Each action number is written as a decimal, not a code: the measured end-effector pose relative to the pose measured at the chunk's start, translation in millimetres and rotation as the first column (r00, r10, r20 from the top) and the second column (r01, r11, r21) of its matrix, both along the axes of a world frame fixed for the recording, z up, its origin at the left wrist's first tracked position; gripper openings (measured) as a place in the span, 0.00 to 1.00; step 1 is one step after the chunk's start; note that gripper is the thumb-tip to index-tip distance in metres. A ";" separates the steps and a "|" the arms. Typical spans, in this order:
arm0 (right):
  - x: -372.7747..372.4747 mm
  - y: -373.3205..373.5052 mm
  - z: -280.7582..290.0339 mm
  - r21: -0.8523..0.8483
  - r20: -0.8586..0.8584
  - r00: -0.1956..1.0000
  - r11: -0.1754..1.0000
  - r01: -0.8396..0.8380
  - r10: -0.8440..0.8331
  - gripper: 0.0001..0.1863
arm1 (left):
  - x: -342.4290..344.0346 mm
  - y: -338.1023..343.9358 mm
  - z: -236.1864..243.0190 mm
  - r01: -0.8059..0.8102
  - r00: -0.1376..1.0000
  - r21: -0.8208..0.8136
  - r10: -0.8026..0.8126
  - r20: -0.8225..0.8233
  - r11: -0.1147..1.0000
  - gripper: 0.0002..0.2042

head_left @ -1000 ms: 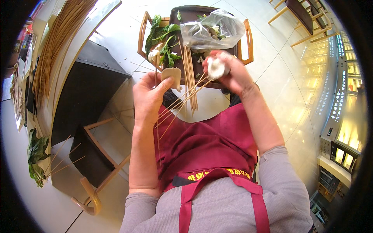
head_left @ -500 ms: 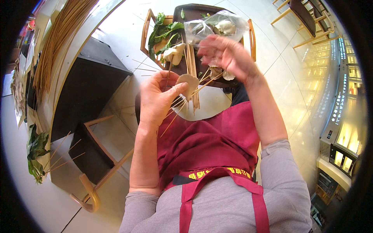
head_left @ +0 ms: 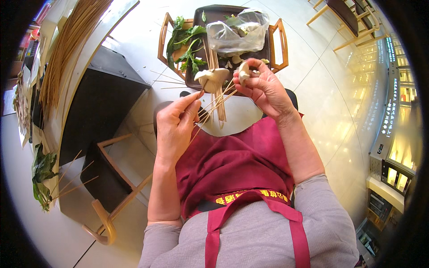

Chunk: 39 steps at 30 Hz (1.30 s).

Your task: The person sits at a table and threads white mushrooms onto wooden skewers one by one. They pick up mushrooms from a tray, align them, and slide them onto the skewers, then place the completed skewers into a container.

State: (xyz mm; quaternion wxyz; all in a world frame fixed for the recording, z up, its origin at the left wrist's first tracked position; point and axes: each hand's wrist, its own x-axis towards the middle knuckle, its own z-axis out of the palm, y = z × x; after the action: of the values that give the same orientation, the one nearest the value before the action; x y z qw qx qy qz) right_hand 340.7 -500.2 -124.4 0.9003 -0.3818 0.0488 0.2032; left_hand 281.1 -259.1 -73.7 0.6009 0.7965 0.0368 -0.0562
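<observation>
My left hand grips a small bundle of thin bamboo skewers that fan up and to the right; a pale mushroom slice is stuck on one of them. My right hand holds a second pale mushroom piece between thumb and fingers, close to the skewer tips. Both hands hover over my lap in a dark red apron, just in front of a dark tray.
The tray rests on a wooden chair and carries leafy greens, a clear plastic bag and loose skewers. A dark table stands at left, with a large skewer bundle beyond. Another wooden chair sits lower left.
My right hand came back from the bag on the tray holding a mushroom piece. My left hand lifted the skewers higher, with the speared slice now near the tray's edge.
</observation>
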 end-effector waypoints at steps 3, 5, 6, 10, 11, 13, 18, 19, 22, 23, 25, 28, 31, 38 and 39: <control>-1.9 2.1 2.0 0.037 0.064 0.995 0.997 0.072 -0.074 0.21 | -11.7 -3.6 6.2 0.034 0.998 -0.068 -0.037 -0.041 0.997 0.13; -2.8 7.5 5.2 0.038 0.061 0.993 0.995 0.095 -0.097 0.22 | -15.5 -8.8 6.5 0.058 0.998 -0.030 -0.058 -0.009 0.998 0.13; -4.3 10.7 7.2 0.028 0.067 0.993 0.995 0.096 -0.098 0.21 | -17.7 -9.7 7.2 0.061 0.998 -0.041 -0.061 0.001 0.997 0.13; -11.8 23.3 15.0 0.008 0.064 0.991 0.993 0.121 -0.121 0.19 | -19.3 -13.4 5.5 0.045 0.999 -0.035 -0.045 0.011 0.998 0.12; -13.8 25.0 16.9 0.017 0.079 0.990 0.993 0.119 -0.120 0.19 | -19.8 -14.1 4.9 0.040 0.999 -0.031 -0.040 0.019 0.999 0.12; -16.6 28.1 20.0 -0.008 0.075 0.988 0.991 0.133 -0.132 0.18 | -21.1 -15.1 4.3 0.029 0.999 -0.026 -0.028 0.037 0.999 0.12; -22.4 28.6 27.6 -0.046 0.087 0.989 0.991 0.126 -0.122 0.18 | -24.6 -18.4 3.8 0.010 0.994 0.005 -0.011 0.105 1.000 0.11; -23.5 27.9 29.3 -0.070 0.086 0.989 0.990 0.123 -0.117 0.18 | -25.0 -18.6 4.4 0.010 0.993 0.026 -0.013 0.116 1.000 0.11; -25.8 27.7 33.0 -0.109 0.076 0.990 0.986 0.127 -0.119 0.15 | -26.7 -19.4 7.2 0.005 0.988 0.084 -0.018 0.155 0.996 0.11; -26.4 27.9 34.0 -0.116 0.071 0.990 0.985 0.131 -0.123 0.14 | -27.4 -20.0 8.3 0.001 0.985 0.101 -0.019 0.171 0.995 0.11; -27.2 28.8 35.3 -0.138 0.078 0.988 0.980 0.144 -0.134 0.14 | -28.7 -22.1 10.1 -0.014 0.980 0.151 -0.016 0.200 0.988 0.11; -29.6 30.2 37.4 -0.159 0.077 0.985 0.974 0.163 -0.153 0.13 | -30.8 -28.6 10.8 -0.055 0.966 0.208 -0.001 0.257 0.977 0.11; -33.6 29.0 41.0 -0.180 0.073 0.987 0.971 0.155 -0.144 0.13 | -32.1 -34.6 10.5 -0.085 0.948 0.201 0.017 0.318 0.976 0.10; -40.3 29.2 42.6 -0.167 0.013 0.993 0.979 0.115 -0.114 0.11 | -31.9 -36.7 5.9 -0.109 0.916 0.303 -0.024 0.401 0.947 0.10; -40.7 29.6 41.6 -0.161 0.007 0.993 0.980 0.115 -0.116 0.10 | -32.0 -36.9 4.3 -0.115 0.909 0.313 -0.027 0.416 0.943 0.10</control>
State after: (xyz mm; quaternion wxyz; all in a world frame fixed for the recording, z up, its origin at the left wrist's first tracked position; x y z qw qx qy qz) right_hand 300.0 -470.6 -82.9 0.8766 -0.4499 0.0882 0.1464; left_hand 249.2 -296.0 -69.4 0.4541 0.8783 -0.0644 0.1349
